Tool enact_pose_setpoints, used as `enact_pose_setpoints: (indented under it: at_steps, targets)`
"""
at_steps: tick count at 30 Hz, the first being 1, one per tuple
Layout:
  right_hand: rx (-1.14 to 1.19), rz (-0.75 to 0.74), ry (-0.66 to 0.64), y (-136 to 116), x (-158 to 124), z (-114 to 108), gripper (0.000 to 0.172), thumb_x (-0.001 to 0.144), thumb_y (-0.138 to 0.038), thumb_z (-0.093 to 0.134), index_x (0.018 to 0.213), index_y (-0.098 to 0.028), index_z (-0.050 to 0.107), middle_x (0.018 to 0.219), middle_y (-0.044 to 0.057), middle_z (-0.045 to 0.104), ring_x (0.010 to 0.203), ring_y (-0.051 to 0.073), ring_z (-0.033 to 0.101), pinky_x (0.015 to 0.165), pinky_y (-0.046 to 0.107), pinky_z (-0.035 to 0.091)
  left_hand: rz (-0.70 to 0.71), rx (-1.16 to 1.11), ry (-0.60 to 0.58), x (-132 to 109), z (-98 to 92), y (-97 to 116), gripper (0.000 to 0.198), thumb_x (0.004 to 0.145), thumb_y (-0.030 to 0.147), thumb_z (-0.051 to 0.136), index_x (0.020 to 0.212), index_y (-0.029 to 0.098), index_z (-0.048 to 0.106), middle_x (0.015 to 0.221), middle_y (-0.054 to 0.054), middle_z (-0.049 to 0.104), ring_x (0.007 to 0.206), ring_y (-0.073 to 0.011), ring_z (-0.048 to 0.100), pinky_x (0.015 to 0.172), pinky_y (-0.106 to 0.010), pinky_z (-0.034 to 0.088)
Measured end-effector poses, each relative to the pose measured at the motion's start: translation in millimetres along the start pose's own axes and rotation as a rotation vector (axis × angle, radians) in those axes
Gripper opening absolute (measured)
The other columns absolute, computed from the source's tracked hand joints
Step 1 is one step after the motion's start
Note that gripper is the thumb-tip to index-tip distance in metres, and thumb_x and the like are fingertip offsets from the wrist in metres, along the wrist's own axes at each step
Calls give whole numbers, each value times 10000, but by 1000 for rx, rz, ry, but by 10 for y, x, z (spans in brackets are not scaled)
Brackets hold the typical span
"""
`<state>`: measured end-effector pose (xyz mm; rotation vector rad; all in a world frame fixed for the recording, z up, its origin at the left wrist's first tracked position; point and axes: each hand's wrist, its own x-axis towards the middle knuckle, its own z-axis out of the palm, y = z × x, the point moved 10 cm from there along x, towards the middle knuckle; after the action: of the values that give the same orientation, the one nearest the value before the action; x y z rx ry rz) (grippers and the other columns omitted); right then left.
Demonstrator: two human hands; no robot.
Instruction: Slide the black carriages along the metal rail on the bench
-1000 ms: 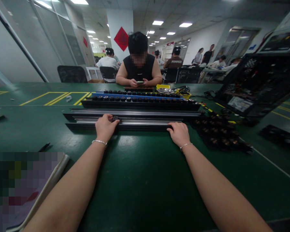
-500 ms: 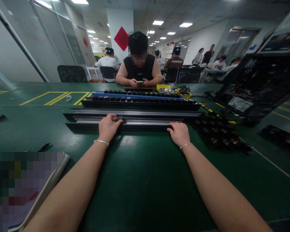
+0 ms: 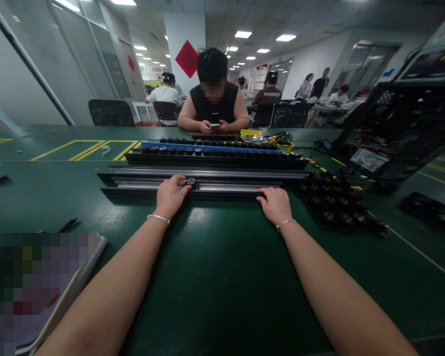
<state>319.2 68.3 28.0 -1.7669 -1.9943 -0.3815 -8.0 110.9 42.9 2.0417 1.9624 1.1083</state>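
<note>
A long black rail with a shiny metal channel (image 3: pixel 230 188) lies crosswise on the green table before me. My left hand (image 3: pixel 169 195) pinches a small dark round-topped part (image 3: pixel 191 183) that sits in the channel, left of the rail's middle. Near the rail's right end, my right hand (image 3: pixel 275 202) is closed on the rail with its fingers over the near edge. Right behind lies a second black rail (image 3: pixel 215 173), parallel to the first. Farther back, a black rail (image 3: pixel 215 160) stands in front of a row of small round parts (image 3: pixel 198 152) along a blue strip.
A heap of dark parts (image 3: pixel 330 202) lies right of the rails. An open black equipment case (image 3: pixel 393 128) stands at the right. A bag-like item (image 3: pixel 100 247), partly blurred, lies front left. Across the table, a person (image 3: pixel 213 99) holds a phone. A yellow tray (image 3: pixel 250 132) sits behind the rails.
My left hand has slid a little to the right along the rail, and the small dark part has moved with it. My right hand has stayed in place.
</note>
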Motion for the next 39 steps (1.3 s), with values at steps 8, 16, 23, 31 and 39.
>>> enact_pose_setpoints:
  at_steps: [8,16,23,31,39]
  targets:
    - [-8,11,-18,-1,2,11,222,838,-299,508,995,-199,628,970,72,652,913,223,521,879,372,306,20,0,-16,4,45,6,232,782,316,601,998,232,613,977,-17,708,978,-198,610,861,-323,439]
    - [-19,4,0,-3,0,1,218,840,-306,505,986,-207,632,964,68,655,907,228,525,883,374,308,76,83,-2,-14,21,83,225,795,354,566,961,238,665,982,-27,696,1024,-221,569,913,-339,424]
    - [-15,6,5,-17,-5,-17,218,844,-301,499,985,-203,633,961,69,656,907,230,524,889,375,308,116,115,8,-6,34,101,261,800,384,549,963,238,692,982,-44,697,1029,-236,565,927,-352,412]
    - [-11,16,-19,-6,1,2,232,839,-303,508,1003,-193,632,989,76,655,917,225,528,897,372,305,129,122,-4,-17,54,121,270,810,380,536,985,253,699,992,-43,697,1057,-228,553,945,-357,392]
    - [26,47,-2,-30,2,-39,281,828,-388,494,966,-194,644,972,72,658,937,231,531,925,388,291,143,154,-37,-21,89,150,282,824,396,521,1012,280,697,1044,-53,685,1094,-232,539,971,-405,370]
